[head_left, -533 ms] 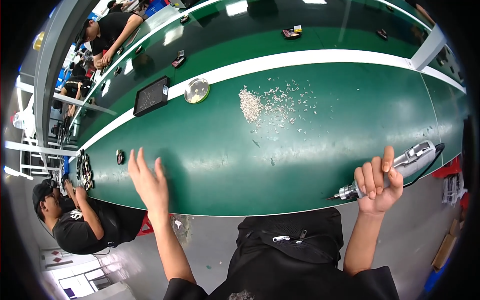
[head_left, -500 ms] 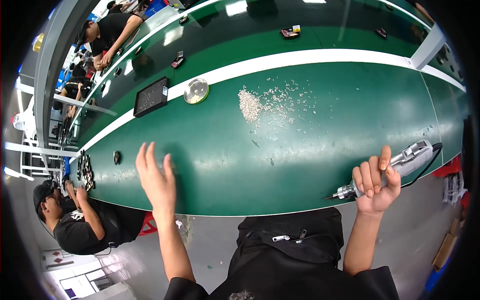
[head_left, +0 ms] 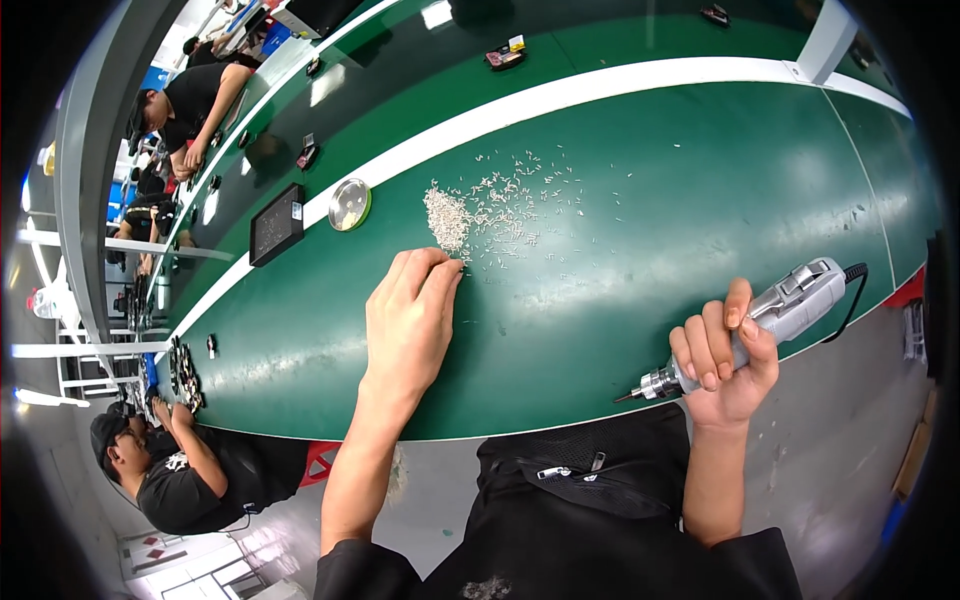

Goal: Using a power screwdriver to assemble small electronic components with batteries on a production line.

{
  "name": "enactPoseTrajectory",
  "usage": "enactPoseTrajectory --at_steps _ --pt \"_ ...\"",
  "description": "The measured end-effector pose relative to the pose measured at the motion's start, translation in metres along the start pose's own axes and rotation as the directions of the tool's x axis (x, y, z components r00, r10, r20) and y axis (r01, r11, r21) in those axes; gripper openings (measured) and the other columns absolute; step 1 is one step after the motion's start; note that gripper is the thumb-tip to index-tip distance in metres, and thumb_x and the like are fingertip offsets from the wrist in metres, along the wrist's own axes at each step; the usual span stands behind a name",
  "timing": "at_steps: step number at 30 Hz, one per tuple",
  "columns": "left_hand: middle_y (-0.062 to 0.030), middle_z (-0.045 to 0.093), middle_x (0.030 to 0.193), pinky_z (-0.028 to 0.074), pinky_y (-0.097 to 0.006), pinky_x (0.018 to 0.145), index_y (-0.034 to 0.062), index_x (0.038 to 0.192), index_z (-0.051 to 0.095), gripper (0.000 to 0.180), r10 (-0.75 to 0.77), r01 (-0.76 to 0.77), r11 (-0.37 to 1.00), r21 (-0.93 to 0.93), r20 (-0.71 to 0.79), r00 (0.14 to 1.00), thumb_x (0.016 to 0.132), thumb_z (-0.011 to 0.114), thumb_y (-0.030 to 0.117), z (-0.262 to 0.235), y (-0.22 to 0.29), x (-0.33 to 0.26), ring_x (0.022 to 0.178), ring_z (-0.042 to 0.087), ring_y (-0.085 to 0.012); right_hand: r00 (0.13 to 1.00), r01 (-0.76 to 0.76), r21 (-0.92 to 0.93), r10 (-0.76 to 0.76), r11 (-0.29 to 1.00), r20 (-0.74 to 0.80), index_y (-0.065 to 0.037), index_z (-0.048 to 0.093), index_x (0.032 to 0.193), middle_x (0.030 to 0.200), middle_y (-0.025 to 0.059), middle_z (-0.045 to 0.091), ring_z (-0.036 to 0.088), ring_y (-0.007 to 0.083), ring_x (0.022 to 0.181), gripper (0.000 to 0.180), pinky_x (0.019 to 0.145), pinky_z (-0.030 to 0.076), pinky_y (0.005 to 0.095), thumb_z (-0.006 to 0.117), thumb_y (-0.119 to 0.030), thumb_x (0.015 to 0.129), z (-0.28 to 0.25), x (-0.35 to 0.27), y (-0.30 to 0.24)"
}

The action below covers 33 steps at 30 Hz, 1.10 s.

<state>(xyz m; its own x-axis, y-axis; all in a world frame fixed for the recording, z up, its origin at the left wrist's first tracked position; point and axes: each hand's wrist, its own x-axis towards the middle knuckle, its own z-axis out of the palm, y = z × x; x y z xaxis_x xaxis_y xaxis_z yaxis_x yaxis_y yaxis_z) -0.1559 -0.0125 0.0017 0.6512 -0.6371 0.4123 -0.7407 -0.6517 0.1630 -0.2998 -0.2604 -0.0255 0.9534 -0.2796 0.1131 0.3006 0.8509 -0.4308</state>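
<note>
Pinching in close with left hand (head_left: 412, 318) right at near edge of small pale screw-like pieces (head_left: 445, 218), heaped on green bench (head_left: 560, 345) with strays out to the right; can't tell whether empty or holding one. Gripping grey power screwdriver (head_left: 800, 300) in right hand (head_left: 725, 350), bit pointing left, black cord (head_left: 852, 308) off the rear end. Farther out, left of heap: round dish (head_left: 348, 192), then black tray (head_left: 277, 248), across white strip (head_left: 620, 75).

1 power screwdriver (head_left: 803, 298), 1 black tray (head_left: 282, 250), 1 round dish (head_left: 348, 196), 1 heap of pieces (head_left: 445, 218)
</note>
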Motion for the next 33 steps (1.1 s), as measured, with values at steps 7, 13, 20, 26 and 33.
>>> enactPoseTrajectory --at_steps 7,13,20,26,33 --pt "-0.0085 0.059 0.087 0.051 -0.035 0.065 -0.0005 0.087 0.061 0.015 0.088 -0.095 0.990 0.107 0.069 0.994 0.074 0.068 -0.001 0.000 -0.001 0.003 0.080 0.059 -0.0249 1.000 -0.013 0.012 0.013 1.000 0.013 -0.006 0.045 0.088 0.050 -0.0014 0.037 0.039 0.0101 0.041 0.008 0.049 0.038 0.0279 0.048 -0.014 0.091 -0.002 0.000 -0.002" --pt "-0.0132 0.058 0.084 0.048 -0.033 0.067 -0.0023 0.086 0.053 0.007 -0.043 0.038 0.998 -0.054 -0.096 0.994 0.082 0.058 -0.006 -0.002 -0.005 -0.004 0.074 0.058 -0.0268 1.000 -0.013 0.007 0.013 1.000 0.003 -0.007 0.045 0.088 0.050 -0.0017 0.036 0.038 0.0096 0.041 0.009 0.049 0.038 0.0277 0.048 -0.015 0.090 0.000 -0.003 -0.004" --pt "-0.0069 0.052 0.076 0.037 -0.024 0.059 0.0010 0.081 0.045 0.013 -0.414 0.366 0.610 -0.703 0.112 0.903 0.095 0.044 0.002 -0.004 0.042 -0.037 0.064 0.044 -0.0096 0.997 0.035 -0.001 -0.035 0.999 -0.073 -0.008 0.045 0.088 0.050 -0.0017 0.037 0.039 0.0094 0.042 0.009 0.050 0.037 0.0273 0.049 -0.015 0.091 0.007 -0.004 -0.002" --pt "-0.0131 0.058 0.082 0.045 -0.025 0.063 -0.0025 0.088 0.053 0.005 -0.367 0.318 -0.082 -0.945 0.325 0.872 0.092 0.054 0.001 -0.009 0.097 -0.063 0.070 0.053 -0.0131 0.995 0.092 0.056 -0.093 0.994 0.020 -0.007 0.046 0.092 0.052 -0.0018 0.039 0.041 0.0098 0.044 0.008 0.052 0.036 0.0270 0.047 -0.016 0.092 0.048 0.001 0.012" --pt "-0.0187 0.059 0.083 0.047 -0.028 0.058 -0.0042 0.089 0.053 0.010 -0.286 0.242 -0.522 -0.818 0.435 0.854 0.092 0.056 0.005 -0.007 0.113 -0.069 0.071 0.057 -0.0184 0.984 0.108 0.030 -0.111 0.994 0.139 -0.007 0.047 0.096 0.054 -0.0013 0.041 0.043 0.0098 0.047 0.011 0.056 0.036 0.0267 0.047 -0.017 0.094 0.068 -0.004 0.013"
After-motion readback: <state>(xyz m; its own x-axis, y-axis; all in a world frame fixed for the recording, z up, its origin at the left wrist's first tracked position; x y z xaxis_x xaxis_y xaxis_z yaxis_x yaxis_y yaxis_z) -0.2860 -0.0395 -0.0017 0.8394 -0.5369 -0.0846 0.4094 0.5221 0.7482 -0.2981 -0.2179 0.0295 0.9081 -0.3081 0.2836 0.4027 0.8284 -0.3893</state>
